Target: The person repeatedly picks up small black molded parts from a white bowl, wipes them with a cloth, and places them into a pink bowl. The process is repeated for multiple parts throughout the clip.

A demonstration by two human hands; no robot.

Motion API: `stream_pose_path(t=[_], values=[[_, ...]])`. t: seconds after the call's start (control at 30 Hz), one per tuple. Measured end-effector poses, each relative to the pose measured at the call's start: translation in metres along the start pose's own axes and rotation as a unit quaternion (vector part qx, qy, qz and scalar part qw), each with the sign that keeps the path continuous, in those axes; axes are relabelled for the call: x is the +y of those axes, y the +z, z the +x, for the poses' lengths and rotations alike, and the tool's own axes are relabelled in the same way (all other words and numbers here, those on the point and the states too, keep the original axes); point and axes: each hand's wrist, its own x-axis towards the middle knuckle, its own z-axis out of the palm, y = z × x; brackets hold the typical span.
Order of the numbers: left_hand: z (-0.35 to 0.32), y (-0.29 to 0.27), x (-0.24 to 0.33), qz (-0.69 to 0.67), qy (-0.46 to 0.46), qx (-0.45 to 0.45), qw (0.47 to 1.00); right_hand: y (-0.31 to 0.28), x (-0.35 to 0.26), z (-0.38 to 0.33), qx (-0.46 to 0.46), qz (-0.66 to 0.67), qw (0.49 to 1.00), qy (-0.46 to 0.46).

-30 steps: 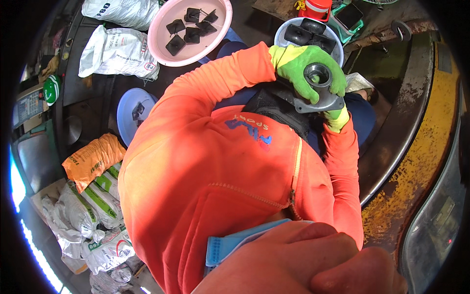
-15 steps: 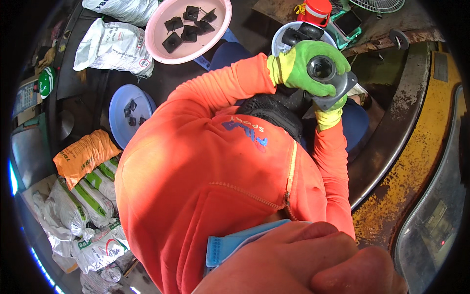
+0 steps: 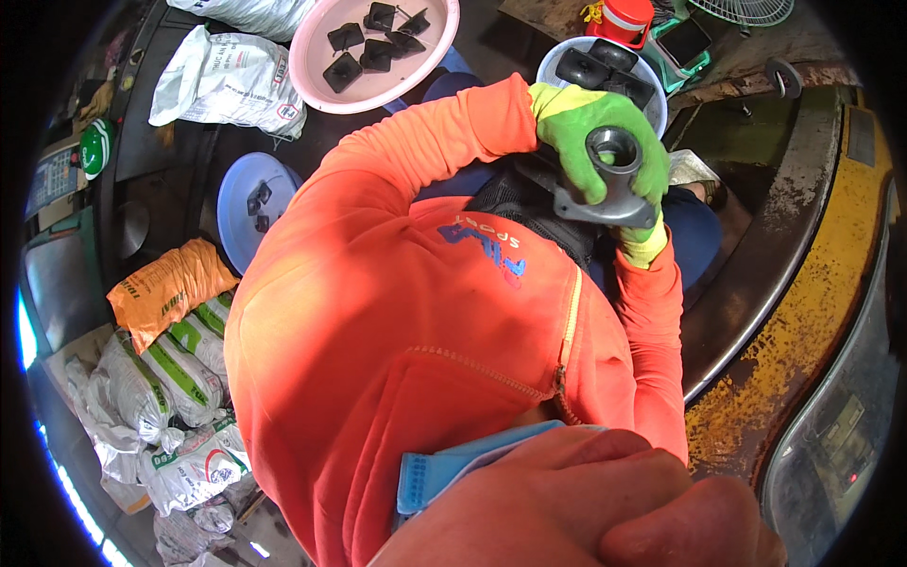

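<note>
My left hand [image 3: 570, 125], in a green glove with a yellow cuff, wraps over the top of a black moulded part [image 3: 601, 204]. The part has a flat, square-cornered flange and a round hollow neck, whose opening faces up. My right hand [image 3: 639, 234], gloved alike, grips it from beneath; most of its fingers are hidden by the part. Just beyond my hands stands a pale blue basin [image 3: 660, 111] holding several similar black parts [image 3: 614, 71].
A pink basin [image 3: 307, 71] and a blue basin [image 3: 231, 213] on my left hold smaller black pieces. White sacks [image 3: 231, 85] and an orange sack [image 3: 170, 288] lie there too. A red container [image 3: 621, 21] and a fan [image 3: 746, 9] stand far right, beside a yellow machine edge [image 3: 756, 364].
Both hands have brought the black part slightly down and nearer my body. The part has turned, so its flange now points toward me, and more of the pale blue basin shows.
</note>
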Motion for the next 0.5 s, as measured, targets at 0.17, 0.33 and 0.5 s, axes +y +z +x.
stream_pose_path(t=[0.17, 0.33, 0.5], values=[[0.012, -0.015, -0.001, -0.048, 0.011, -0.053, 0.997, 0.007, -0.011, 0.022, 0.063, 0.14, 0.987, 0.054], [0.009, -0.018, 0.005, 0.344, 0.007, 0.241, 0.908, -0.005, -0.012, 0.053, 0.154, -0.215, 0.953, -0.146], [0.015, 0.028, -0.021, 0.19, 0.056, 0.421, 0.885, 0.008, -0.001, 0.035, 0.238, -0.223, 0.936, -0.135]])
